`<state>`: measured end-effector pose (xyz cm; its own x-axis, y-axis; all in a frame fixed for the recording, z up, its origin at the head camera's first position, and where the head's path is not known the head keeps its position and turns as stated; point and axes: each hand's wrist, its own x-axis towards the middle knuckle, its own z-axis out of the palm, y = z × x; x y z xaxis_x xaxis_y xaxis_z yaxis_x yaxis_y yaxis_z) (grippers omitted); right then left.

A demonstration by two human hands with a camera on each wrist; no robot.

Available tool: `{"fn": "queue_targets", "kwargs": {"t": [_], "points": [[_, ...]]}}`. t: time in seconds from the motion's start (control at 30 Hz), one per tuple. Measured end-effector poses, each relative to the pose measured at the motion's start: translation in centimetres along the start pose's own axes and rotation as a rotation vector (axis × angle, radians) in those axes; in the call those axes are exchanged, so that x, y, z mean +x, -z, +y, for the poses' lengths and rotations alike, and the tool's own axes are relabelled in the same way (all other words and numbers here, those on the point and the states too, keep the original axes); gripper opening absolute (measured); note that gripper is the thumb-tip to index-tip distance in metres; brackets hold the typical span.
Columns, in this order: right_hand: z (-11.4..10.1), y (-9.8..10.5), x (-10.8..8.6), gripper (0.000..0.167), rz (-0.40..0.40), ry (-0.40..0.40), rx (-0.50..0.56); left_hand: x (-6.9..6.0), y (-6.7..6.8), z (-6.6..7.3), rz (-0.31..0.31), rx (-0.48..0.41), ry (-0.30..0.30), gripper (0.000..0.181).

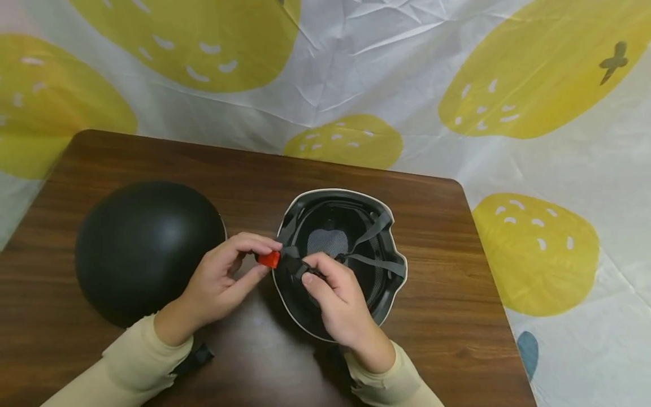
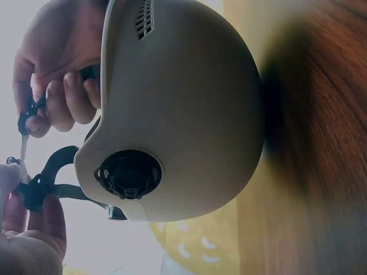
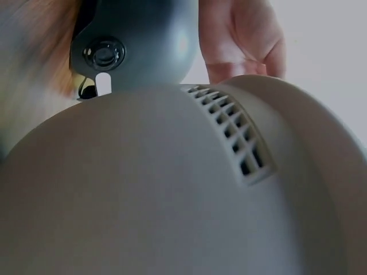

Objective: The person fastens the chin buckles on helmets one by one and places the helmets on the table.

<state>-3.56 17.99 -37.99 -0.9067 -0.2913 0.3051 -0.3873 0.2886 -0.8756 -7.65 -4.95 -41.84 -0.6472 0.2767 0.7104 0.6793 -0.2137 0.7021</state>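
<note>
A light-shelled helmet (image 1: 399, 265) lies upside down on the table, its dark lining and grey straps showing. Above its left rim, the left hand (image 1: 218, 282) pinches a red buckle piece (image 1: 268, 259) between thumb and fingers. The right hand (image 1: 343, 299) holds a black buckle part (image 1: 297, 267) on the strap over the helmet's opening. In the left wrist view both hands, left (image 2: 31, 240) and right (image 2: 63, 63), grip strap parts beside the pale shell (image 2: 183, 103). The right wrist view has the shell (image 3: 132, 189) in front, hiding the right hand's fingers.
A black helmet (image 1: 147, 249) sits dome up on the left of the brown wooden table (image 1: 447, 316), close to the left forearm. A black strap end (image 1: 200, 356) shows beside the left sleeve. Behind the table hangs a white cloth (image 1: 407, 73) with yellow shapes.
</note>
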Motion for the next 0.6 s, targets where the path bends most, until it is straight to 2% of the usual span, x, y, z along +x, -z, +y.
{"fn": "queue_targets", "kwargs": {"t": [0.13, 0.33, 0.6], "points": [[-0.12, 0.15, -0.09, 0.015, 0.002, -0.016, 0.040, -0.03, -0.02, 0.00, 0.000, -0.017, 0.013, 0.027], [0.12, -0.03, 0.07, 0.015, -0.055, -0.032, -0.010, -0.19, -0.19, 0.03, -0.019, 0.005, 0.032, 0.025], [0.02, 0.07, 0.00, 0.014, -0.073, -0.030, -0.001, -0.38, -0.42, -0.14, 0.061, 0.004, 0.082, 0.037]]}}
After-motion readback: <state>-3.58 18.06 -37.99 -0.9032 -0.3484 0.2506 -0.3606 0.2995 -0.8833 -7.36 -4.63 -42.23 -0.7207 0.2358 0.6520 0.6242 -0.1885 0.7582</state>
